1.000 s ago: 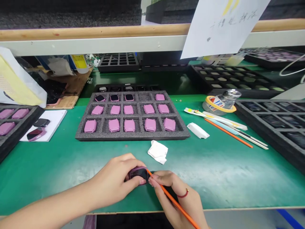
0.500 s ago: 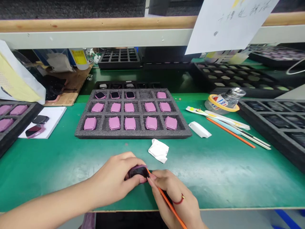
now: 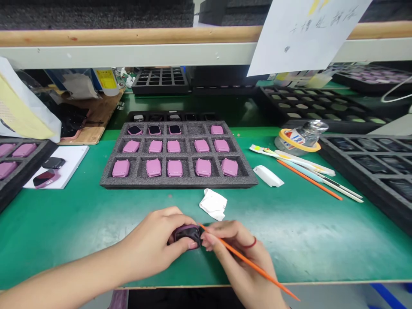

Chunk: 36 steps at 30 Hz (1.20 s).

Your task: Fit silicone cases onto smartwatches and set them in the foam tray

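The left hand (image 3: 151, 244) is closed around a pink-cased smartwatch with a dark face (image 3: 188, 235), held just above the green surface (image 3: 64, 223) near its front edge. The right hand (image 3: 240, 262) pinches a thin orange stick (image 3: 254, 266), its tip at the watch's upper edge, and its fingertips (image 3: 207, 242) press against the watch's side. Beyond the hands lie a crumpled white tissue (image 3: 213, 204) and a grey foam tray (image 3: 178, 182) holding rows of pink watches (image 3: 203, 168).
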Motion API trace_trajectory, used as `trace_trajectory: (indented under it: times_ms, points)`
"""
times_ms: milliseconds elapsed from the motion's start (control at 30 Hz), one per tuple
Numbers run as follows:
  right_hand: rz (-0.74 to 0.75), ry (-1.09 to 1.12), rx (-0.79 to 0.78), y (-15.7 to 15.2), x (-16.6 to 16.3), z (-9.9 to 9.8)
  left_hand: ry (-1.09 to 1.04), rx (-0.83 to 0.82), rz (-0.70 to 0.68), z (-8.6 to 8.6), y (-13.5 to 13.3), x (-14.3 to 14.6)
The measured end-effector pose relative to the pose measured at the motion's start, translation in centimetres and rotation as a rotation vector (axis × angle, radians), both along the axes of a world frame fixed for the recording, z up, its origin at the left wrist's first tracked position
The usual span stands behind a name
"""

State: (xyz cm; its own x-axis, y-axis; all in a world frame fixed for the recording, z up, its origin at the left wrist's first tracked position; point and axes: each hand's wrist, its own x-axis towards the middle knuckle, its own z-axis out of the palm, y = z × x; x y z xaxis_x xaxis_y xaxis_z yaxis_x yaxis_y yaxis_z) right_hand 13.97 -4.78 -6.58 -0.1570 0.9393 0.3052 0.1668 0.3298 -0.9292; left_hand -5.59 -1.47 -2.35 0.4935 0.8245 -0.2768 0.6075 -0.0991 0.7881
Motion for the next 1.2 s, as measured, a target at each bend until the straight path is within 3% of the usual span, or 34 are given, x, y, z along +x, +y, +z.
trace_trajectory:
  times_ms: [67,233,667,900,1200]
  points:
    - [-0.032,0.031,-0.023,-0.1,0.4,0.3,-0.002,-0.016,0.003,0.0,0.0,0.0]
    - [-0.094,-0.142,0.051,-1.2,0.7,-0.1,-0.004,-0.029,0.018,-0.1,-0.1,-0.1]
    - [-0.05,-0.308,0.251,-1.4,0.1,-0.7,-0.025,0.007,0.012,-0.4,-0.2,-0.1]
    - [-0.054,-0.355,0.44,-1.2,-0.2,-1.2,-0.006,0.017,-0.007,-0.1,-0.3,0.0]
    - [-0.087,-0.369,0.378,-1.4,-0.4,-0.8,-0.024,0.006,-0.005,-0.2,-0.2,-0.1]
